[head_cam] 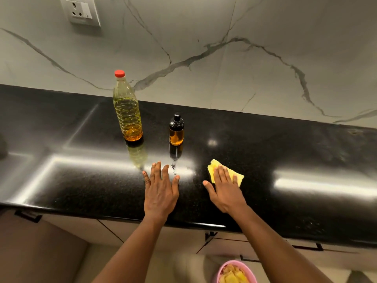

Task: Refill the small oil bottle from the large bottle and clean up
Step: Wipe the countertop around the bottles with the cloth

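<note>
Now left hand [160,193] flat, empty, near counter [81,180] front edge; right hand [226,190] flat on cloth [213,167].

One view only, worn on the head, wide-angle. It looks forward and steeply down over the front edge of the glossy black speckled stone countertop [81,180], facing the white grey-veined marble wall [183,37]. The bare left hand [160,193] and right hand [226,193] sit near, lower centre. The countertop's back edge runs tilted, lower to the right.
</note>
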`<state>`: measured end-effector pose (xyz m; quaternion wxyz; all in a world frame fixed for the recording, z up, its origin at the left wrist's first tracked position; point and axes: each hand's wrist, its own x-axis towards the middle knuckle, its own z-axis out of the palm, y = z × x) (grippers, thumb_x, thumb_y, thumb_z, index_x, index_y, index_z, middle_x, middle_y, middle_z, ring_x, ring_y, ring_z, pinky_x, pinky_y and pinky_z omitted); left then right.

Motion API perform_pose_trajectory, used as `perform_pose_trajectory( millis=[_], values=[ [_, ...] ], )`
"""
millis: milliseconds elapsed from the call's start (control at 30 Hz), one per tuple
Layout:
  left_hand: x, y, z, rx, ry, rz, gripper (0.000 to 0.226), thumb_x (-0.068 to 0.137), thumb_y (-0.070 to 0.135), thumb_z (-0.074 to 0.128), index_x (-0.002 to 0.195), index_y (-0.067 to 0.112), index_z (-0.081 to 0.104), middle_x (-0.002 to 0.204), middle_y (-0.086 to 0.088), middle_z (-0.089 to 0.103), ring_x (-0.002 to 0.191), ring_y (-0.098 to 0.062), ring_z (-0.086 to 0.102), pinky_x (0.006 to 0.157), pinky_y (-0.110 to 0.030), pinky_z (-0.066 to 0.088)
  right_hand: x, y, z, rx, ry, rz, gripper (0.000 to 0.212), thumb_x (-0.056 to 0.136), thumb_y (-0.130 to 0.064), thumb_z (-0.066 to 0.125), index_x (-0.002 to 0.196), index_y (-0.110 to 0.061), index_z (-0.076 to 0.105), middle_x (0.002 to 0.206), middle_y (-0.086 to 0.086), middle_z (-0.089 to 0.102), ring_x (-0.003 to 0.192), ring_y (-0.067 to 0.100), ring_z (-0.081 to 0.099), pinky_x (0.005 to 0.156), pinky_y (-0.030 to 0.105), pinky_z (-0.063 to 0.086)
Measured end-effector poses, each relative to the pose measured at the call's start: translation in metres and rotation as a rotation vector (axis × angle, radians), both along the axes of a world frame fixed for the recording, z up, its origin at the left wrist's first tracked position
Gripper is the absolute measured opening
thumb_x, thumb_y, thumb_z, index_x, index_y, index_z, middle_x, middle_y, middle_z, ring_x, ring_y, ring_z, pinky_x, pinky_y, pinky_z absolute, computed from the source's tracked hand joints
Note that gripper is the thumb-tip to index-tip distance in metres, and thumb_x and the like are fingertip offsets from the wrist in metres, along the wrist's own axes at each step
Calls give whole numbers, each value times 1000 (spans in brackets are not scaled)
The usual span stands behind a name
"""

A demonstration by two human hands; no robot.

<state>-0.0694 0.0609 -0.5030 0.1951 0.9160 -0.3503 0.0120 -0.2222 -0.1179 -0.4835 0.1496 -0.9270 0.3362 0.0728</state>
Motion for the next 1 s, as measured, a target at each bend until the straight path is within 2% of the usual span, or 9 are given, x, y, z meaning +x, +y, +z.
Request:
perform_pose_trajectory(
  millis=[167,267,367,533,567,700,867,1000],
  values=[
    [-1,-1,-1,12,-17,36,73,103,58,17,157,13,37,170,-17,25,161,-32,11,130,-58,5,-1,55,3,11,-15,288,85,102,-72,12,166,-19,-6,173,1,-15,159,17,-19,130,50,-8],
    [-2,0,-2,14,-34,62,69,104,58,22,155,14,38,169,-18,26,161,-33,13,130,-57,4,-46,68,6,33,15,461,85,99,-75,2,165,-23,-11,171,-6,-21,156,8,-27,130,44,-10],
    [-4,0,-2,26,-55,106,66,106,57,26,153,14,39,168,-20,26,160,-35,14,130,-59,7,-85,46,5,35,58,452,94,89,-82,-10,164,-26,-15,167,-10,-28,153,3,-30,128,37,-14],
    [-7,-2,1,43,-50,220,66,105,58,35,154,14,38,168,-19,25,160,-36,15,130,-59,3,-76,-21,-4,7,8,208,115,78,-87,-21,167,-17,-3,172,0,-13,157,12,-19,129,39,-8],
    [-7,-2,1,41,-51,235,65,104,58,36,153,14,38,167,-19,25,160,-36,15,130,-60,3,-61,-35,-6,10,-7,170,114,79,-86,-19,167,-15,-1,173,2,-11,159,13,-16,129,42,-6],
    [-9,-4,1,-14,-65,194,58,105,52,42,149,15,41,165,-18,29,159,-34,20,129,-61,5,15,-72,-7,47,23,117,86,102,-68,8,167,-12,0,175,5,-7,161,18,-11,130,51,-4],
    [-8,-3,2,-80,-70,207,53,104,46,49,147,15,43,165,-16,31,159,-32,21,130,-60,5,62,-48,2,23,45,308,81,105,-65,9,166,-13,-4,174,4,-10,161,18,-11,130,52,-5],
    [-10,-3,1,-100,-72,232,51,104,43,50,146,15,43,164,-17,32,158,-33,23,130,-58,5,13,6,5,41,-16,558,78,105,-66,14,167,-21,-3,173,-2,-10,159,12,-14,131,50,-4]
  ],
)
